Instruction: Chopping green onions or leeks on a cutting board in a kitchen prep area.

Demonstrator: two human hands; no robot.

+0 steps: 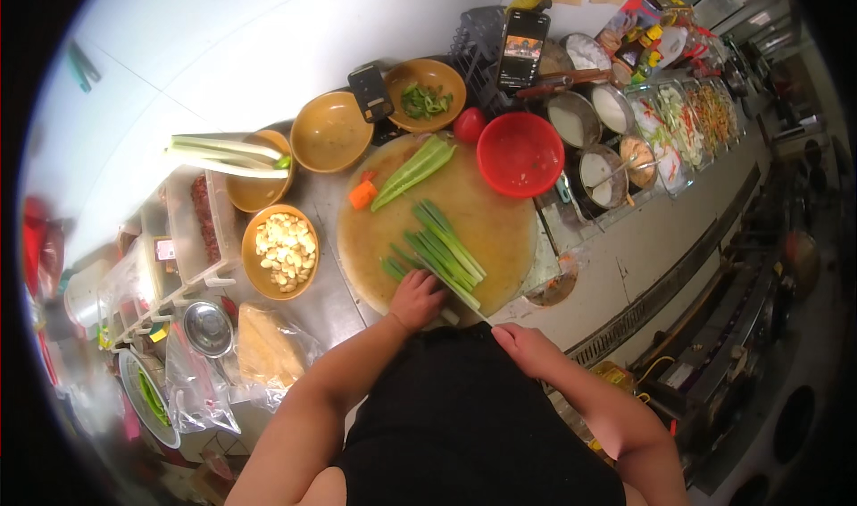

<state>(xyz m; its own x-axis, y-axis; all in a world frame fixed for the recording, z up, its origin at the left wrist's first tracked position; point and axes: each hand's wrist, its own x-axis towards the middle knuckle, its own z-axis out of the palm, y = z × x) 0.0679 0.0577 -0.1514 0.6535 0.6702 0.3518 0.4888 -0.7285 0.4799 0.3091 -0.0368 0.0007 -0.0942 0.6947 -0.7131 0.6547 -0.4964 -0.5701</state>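
My right hand (525, 348) grips a knife (462, 296) at the near edge of a round cutting board (509, 238). The blade is seen nearly edge-on, running up and left beside a bundle of cut scallions (438, 257). On the blade's left side, my left hand (418, 298) has its fingers curled over more scallion pieces, whose green ends (394, 268) and a pale end show past the hand. Further up the board lie a split length of green vegetable (414, 173) and an orange carrot piece (363, 195).
Around the board stand a bowl of peeled garlic cloves (286, 255), an empty tan bowl (331, 134), a bowl of cut greens (426, 99), a red bowl (521, 154) and a tomato (469, 125). Seasoning pots (602, 178) line the right; a phone (523, 49) stands behind. Bagged tofu-like slabs (269, 348) lie left.
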